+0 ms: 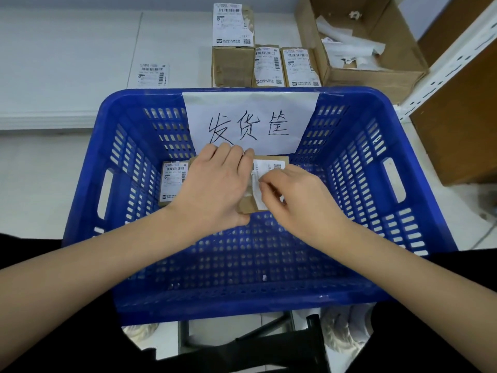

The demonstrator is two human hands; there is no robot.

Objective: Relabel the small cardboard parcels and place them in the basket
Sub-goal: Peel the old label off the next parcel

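Gripping the parcel (246, 204) at mid-frame over the blue basket (349, 168), my left hand (212, 184) wraps its left side, long axis running up-frame. Just right, touching it, my right hand (301, 195) pinches the half-lifted label (265, 173), nearer for peeling.

2 bare forearms (80, 262), no sleeves; dark clothing below.

Packing or shipping room: labelled parcels (269, 66) far on white table (67, 63), blue basket (376, 200), metal racking (457, 57) right.
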